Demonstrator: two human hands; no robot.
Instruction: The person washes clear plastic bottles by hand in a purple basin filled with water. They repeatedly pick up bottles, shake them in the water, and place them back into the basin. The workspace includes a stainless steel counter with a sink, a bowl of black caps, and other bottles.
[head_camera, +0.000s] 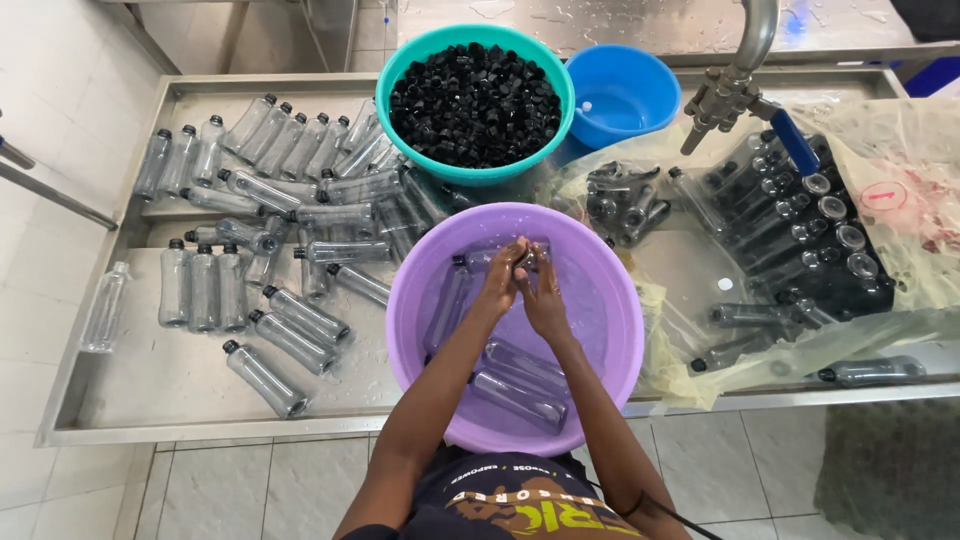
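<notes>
Left to right: on the steel worktop, roughly thirty capped clear bottles are lying in loose rows, and one more is lying on the floor at far left. At centre, the left hand and right hand are meeting over the purple basin, each grip closing on a small bottle at its cap end; exactly what each finger is grasping cannot be told. Two or three bottles are floating there. Steadying the neck while turning squarely would be seating the cap well. Behind are standing one teal basin of black caps, too many to count, and one blue basin; uncapped bottles are filling a plastic bag at right.
</notes>
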